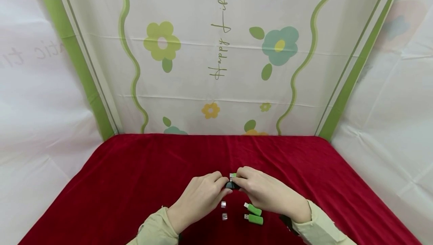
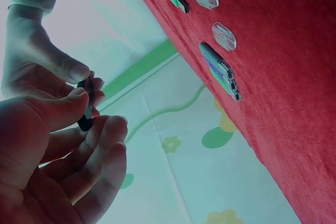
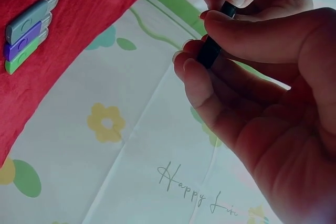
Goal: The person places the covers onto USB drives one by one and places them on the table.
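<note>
Head view: the left hand (image 1: 199, 199) and right hand (image 1: 263, 189) pinch a small black stick (image 1: 231, 185) between them, above the red-covered worktop (image 1: 128, 185); nearer the person lie two clear caps (image 1: 224, 217) on the left and two green USB sticks (image 1: 253, 219) on the right. Left wrist view: the two hands' fingers curl round opposite ends of the stick, suggesting a cap being fitted or removed; whether one is on cannot be told. Right wrist view: a grey stick (image 3: 27, 22), purple stick (image 3: 23, 42) and green stick (image 3: 23, 57) lie side by side. The next move probably calls for a straight push or pull along the black stick.
</note>
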`<state>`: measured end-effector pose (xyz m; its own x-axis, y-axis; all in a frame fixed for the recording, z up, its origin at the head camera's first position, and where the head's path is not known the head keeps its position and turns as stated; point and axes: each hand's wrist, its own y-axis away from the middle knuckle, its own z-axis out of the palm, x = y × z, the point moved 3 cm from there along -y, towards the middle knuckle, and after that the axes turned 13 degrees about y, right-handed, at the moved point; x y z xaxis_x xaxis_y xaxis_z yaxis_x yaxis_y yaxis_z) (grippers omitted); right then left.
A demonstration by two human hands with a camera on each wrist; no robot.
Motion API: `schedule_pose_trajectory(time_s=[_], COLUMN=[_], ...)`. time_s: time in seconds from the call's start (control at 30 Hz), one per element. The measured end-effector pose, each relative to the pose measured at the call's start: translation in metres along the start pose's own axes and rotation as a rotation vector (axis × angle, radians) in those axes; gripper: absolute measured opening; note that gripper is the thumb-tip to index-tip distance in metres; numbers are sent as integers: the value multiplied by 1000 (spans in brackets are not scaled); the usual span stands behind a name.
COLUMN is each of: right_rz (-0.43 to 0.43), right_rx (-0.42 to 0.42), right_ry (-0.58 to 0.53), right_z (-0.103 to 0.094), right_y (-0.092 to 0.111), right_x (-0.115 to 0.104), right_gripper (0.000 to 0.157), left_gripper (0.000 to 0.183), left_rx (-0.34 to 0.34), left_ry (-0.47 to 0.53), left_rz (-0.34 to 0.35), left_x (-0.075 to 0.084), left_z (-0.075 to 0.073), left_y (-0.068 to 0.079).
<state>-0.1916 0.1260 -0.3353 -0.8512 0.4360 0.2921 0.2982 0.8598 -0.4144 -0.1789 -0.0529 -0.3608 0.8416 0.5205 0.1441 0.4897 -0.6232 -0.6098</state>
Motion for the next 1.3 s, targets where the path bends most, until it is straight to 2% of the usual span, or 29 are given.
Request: schedule_pose_trajectory(time_s=[0.73,0.9,1.0,1.17,1.3], right_rz=[-12,-10,-5,6,48], right_rx=[37,3,-48,-132,-170], right_ry=[61,16,-22,-54,-79], right_z=[-3,-2,0,7,22], right_y=[-1,-1,-1,0,3], right_x=[-4,-3,-3,-2,3], right_gripper=[27,23,26,27,26], left_gripper=[20,21,19,25,27], left_rx=[20,11,-35,-163,-198], left_ry=[-26,-40,-34,-4,-14], left_rz=[38,46,5,-103,-154], left_x=[3,2,-1,-5,-7], left_z=[1,2,3,2,-3], left_y=[0,0,2,5,5])
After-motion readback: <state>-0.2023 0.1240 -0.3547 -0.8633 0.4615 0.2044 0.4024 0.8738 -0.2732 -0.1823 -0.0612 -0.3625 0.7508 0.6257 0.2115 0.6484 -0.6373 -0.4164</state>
